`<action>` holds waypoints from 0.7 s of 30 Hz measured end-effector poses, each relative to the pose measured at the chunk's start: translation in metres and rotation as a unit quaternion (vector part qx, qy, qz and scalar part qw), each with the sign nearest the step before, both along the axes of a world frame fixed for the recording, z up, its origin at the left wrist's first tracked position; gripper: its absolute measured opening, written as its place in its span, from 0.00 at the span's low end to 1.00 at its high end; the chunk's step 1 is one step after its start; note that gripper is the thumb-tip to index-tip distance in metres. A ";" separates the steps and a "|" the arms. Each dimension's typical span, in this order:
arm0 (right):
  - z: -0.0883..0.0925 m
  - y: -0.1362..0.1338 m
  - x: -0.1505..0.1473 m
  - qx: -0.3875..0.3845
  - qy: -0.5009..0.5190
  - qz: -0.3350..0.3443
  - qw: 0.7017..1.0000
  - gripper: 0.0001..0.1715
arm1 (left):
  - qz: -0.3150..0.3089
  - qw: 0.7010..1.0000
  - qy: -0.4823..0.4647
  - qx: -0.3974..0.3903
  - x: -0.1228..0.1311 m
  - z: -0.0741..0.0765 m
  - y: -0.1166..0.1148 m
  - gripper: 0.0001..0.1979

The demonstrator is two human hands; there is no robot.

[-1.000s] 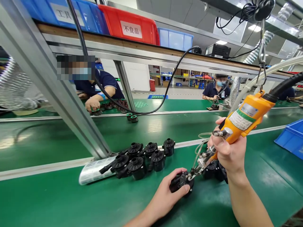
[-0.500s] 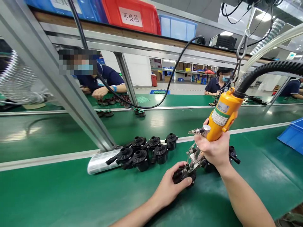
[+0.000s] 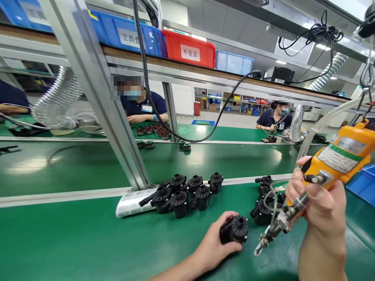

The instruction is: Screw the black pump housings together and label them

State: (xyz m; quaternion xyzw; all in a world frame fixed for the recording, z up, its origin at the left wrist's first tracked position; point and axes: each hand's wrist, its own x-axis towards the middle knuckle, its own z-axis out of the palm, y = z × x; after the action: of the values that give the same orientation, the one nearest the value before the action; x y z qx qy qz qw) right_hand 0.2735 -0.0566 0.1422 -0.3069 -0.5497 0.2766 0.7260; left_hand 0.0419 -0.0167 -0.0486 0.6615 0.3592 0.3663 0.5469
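My left hand (image 3: 216, 242) grips a black round pump part (image 3: 236, 229) resting on the green bench mat (image 3: 88, 242). My right hand (image 3: 320, 199) holds an orange powered screwdriver (image 3: 340, 157) that hangs from a hook and cable; its metal tip (image 3: 261, 244) is tilted down and sits just right of the part, apart from it. A cluster of several black pump parts (image 3: 183, 193) lies to the left near a metal post. More black parts (image 3: 265, 199) lie behind the screwdriver's nose.
A slanted aluminium post (image 3: 99, 97) rises at the left. A green conveyor belt (image 3: 73, 164) runs across beyond a white strip. Two people in dark shirts work on the far side. Blue and red bins (image 3: 190, 48) sit on the shelf overhead; a blue bin (image 3: 363, 183) stands at right.
The screwdriver tip has lifted off the part and swung out to the right, the tool tilting lower. My left hand still holds the part. The camera view has shifted up and left.
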 end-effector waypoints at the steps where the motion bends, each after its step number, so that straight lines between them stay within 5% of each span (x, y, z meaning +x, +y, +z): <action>1: 0.000 -0.001 -0.005 -0.001 0.023 0.027 0.999 0.29 | -0.005 1.000 -0.006 0.002 0.001 -0.001 0.000 0.33; 8: -0.016 0.025 -0.057 0.011 0.065 0.051 0.997 0.29 | -0.019 0.999 -0.030 0.019 0.003 -0.003 0.001 0.33; 21: -0.015 0.017 -0.065 0.014 0.022 0.081 0.996 0.32 | -0.031 0.999 -0.032 0.020 0.002 -0.007 0.003 0.30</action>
State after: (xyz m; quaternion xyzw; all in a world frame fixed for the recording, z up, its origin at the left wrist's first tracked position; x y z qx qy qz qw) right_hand 0.2090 -0.0398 0.1269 -0.2454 -0.5604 0.3334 0.7173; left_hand 0.0441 -0.0135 -0.0552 0.6713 0.3134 0.3769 0.5559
